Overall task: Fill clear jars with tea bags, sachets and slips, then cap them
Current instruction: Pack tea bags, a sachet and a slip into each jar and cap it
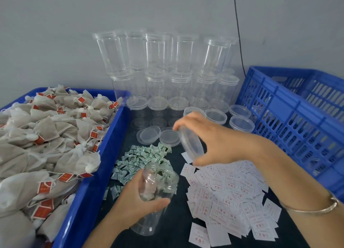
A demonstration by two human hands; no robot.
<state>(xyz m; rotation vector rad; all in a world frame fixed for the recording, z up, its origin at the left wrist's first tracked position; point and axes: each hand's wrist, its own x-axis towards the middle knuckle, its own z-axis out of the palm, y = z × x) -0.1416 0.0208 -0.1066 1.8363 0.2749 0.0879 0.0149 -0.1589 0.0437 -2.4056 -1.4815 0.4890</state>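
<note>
Item: capping step, judged. Left hand, near centre, fingers wrapped round clear jar, tilted, mouth toward far side; a few tea bags inside, sachet/slip not discernible. Right hand above & right of it, fingertips pinching clear lid on edge, apart from jar mouth. Nearby: tea bag tray left; green sachets centre; slips right; empty jars stacked far; loose lids; blue crate far right. Next calls for: level lid over mouth, seat, twist/press.
</note>
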